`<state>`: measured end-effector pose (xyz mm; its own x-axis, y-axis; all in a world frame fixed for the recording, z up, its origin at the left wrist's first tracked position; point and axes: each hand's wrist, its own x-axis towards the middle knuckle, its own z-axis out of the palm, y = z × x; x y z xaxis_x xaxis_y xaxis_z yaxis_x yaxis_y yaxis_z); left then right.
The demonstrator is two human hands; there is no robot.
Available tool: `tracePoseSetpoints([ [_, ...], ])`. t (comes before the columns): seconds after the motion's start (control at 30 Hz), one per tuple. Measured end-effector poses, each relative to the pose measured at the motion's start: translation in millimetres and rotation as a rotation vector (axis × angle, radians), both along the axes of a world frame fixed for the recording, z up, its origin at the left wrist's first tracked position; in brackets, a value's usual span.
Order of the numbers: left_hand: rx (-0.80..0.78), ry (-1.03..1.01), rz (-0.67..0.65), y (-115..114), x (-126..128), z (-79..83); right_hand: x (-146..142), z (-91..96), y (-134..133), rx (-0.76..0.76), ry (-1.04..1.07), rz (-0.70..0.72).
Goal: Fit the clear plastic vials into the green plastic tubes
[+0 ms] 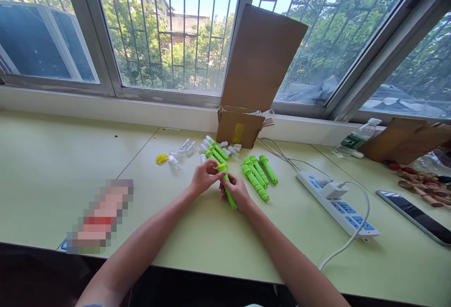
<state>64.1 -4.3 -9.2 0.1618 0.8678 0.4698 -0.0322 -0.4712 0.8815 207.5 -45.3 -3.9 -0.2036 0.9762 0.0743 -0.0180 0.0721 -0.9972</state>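
My right hand (237, 193) wraps round a bright green plastic tube (230, 198), which tilts with its lower end toward me. At the tube's upper end sits a yellow ring (221, 167). The thumb and fingers of my left hand (204, 175) close on this ring from the left. Right of my hands lie several green tubes (255, 182) with spiral grooves and wider heads. Just beyond my hands, other green tubes (213, 152) carry clear caps. Loose clear plastic caps (174, 162) lie to the left, near a small pile of yellow rings (161, 158).
An open cardboard box (239, 128) stands against the window sill. To the right are a white power strip (338, 203) with cables, a phone (414, 215), a water bottle (358, 137) and small wooden pieces (419, 182). A blurred-out flat item (102, 218) lies at left.
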Motion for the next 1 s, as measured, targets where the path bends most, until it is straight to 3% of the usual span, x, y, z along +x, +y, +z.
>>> tracePoseSetpoints([
  [0.17,0.055,0.013,0.193,4.0,-5.4,-1.3,-3.2,-7.8,2.5,0.266,-0.35,-0.245],
  [0.3,0.072,0.045,0.217,5.1,-6.7,-0.4,-0.4,-10.2,3.0,0.403,-0.473,-0.313],
  [0.5,0.075,0.056,0.139,4.7,-5.1,1.8,4.0,-11.5,4.6,0.359,-0.345,-0.235],
  [1.0,0.053,0.03,0.1,6.7,-7.0,5.8,3.9,-6.8,0.2,0.136,-0.112,-0.107],
])
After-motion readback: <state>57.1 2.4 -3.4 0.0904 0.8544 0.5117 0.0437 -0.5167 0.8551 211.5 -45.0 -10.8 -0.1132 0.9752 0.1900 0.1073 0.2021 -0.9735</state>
